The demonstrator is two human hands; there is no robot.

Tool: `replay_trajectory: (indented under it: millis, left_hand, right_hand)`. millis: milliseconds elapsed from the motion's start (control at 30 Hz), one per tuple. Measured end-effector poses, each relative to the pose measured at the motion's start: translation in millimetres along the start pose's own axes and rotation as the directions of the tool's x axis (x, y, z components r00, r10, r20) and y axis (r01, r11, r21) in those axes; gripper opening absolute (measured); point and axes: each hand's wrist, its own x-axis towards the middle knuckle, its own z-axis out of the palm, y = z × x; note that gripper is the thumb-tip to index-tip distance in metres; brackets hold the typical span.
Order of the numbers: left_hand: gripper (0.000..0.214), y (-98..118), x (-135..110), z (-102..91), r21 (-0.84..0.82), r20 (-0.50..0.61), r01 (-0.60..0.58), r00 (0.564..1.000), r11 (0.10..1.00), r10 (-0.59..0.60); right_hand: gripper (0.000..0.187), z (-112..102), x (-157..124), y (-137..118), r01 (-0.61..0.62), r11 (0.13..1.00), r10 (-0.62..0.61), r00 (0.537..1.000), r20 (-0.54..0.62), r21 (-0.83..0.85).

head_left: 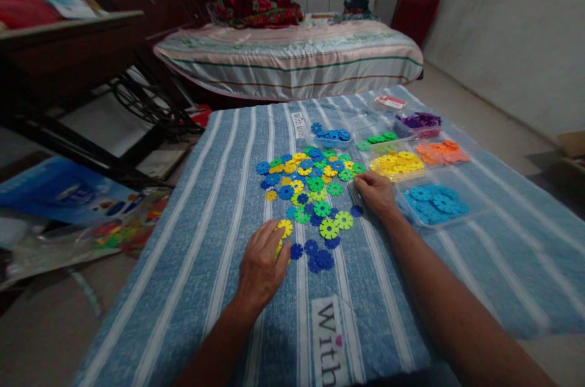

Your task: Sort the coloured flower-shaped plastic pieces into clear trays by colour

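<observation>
A loose pile of notched plastic snowflake discs [315, 184] in blue, green and yellow lies on the striped cloth. At its near left side my left hand [261, 262] curls around yellow snowflake discs [284, 228], with a yellow-green one partly hidden behind the fingers. Dark blue discs [323, 259] lie just right of that hand. My right hand [377, 193] is closed at the pile's right edge, close to the yellow compartment. Its fingertips point down towards the cloth, and whatever they may hold is hidden.
Clear plastic trays hold sorted discs: light blue [436, 204], yellow [397, 163], orange [442, 152], green [382, 138] and purple [420, 121]. A small tub of blue discs [333, 136] stands behind the pile. Beyond the table is a bed [292, 64]; a sewing-machine table [68, 39] is at left.
</observation>
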Motion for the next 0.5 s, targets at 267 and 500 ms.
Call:
replay_trajectory:
  millis: [267, 500]
  left_hand:
    - [0.024, 0.2, -3.2, 3.1, 0.007, -0.021, 0.012, 1.0, 1.0, -0.012]
    - [0.024, 2.0, -2.6, 1.7, -0.012, -0.034, 0.025, 0.999, 1.0, -0.025]
  right_hand:
    - [0.029, -1.3, -1.7, -0.2, 0.007, 1.0, -0.007, 1.0, 0.008, 0.022]
    - [0.029, -1.5, -3.7, -0.6, -0.004, 1.0, 0.004, 1.0, 0.011, 0.027]
